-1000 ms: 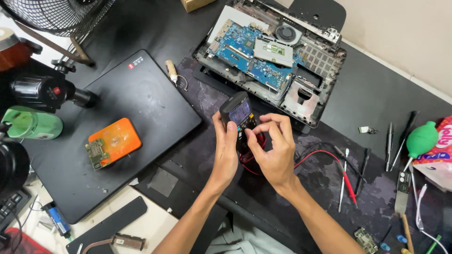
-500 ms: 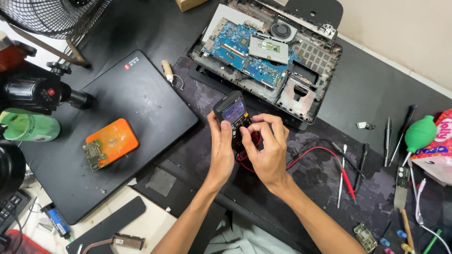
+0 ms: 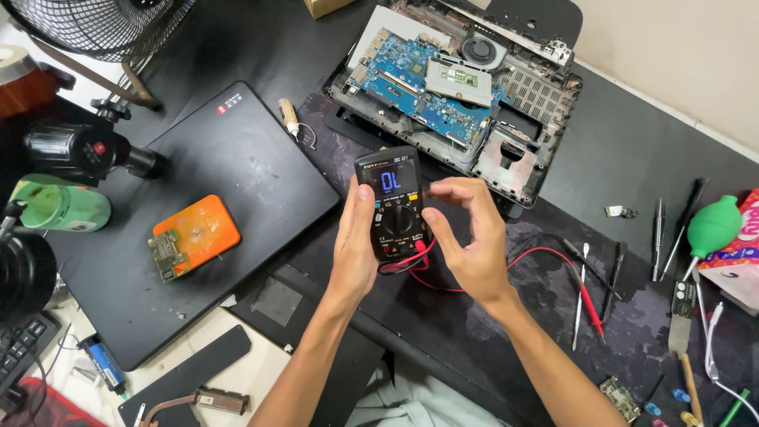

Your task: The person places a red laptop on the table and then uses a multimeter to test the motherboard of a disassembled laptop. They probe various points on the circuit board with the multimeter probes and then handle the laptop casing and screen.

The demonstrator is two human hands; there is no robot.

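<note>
One multimeter sits at the centre of my view, black, its screen lit blue, raised above the dark counter. My left hand is wrapped around its left edge, thumb on the front, holding it up. My right hand hovers at its right edge, thumb touching the lower right of the case near the dial, the other fingers curled loosely and gripping nothing. Two leads, one red and one black, run out of the meter's near end and trail right across the counter to two probes lying near the right side.

One opened laptop chassis lies just beyond the meter, its blue board and one fan exposed. One closed black laptop lies to the left, carrying one orange pad with a small circuit board at its near-left corner. One green bottle lies at the far left edge, beside one black cylinder. One wire fan stands at the far left corner. One green air blower lies at the right edge, with about four slim tools beside it.

Open counter shows between the chassis and the blower, and a smaller bare patch lies near my right forearm.
</note>
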